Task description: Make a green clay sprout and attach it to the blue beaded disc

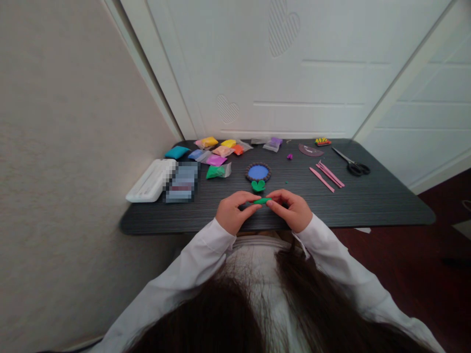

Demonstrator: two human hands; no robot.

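Note:
A small roll of green modelling clay (262,201) is pinched at its two ends between my hands, near the table's front edge. My left hand (237,211) grips one end with thumb and fingers closed. The other end is between the thumb and fingers of my right hand (290,210). Just beyond the fingertips lies a green clay piece with rounded lobes (258,186). It appears to touch or nearly touch a blue clay disc (258,172) edged with a brown beaded rim.
Several bagged clay packs, including a green one (218,171), lie at the back left. A white case (152,180) stands at the left edge. Pink modelling tools (327,176) and black-handled scissors (355,165) are on the right. A white panelled surface (235,63) rises behind the table.

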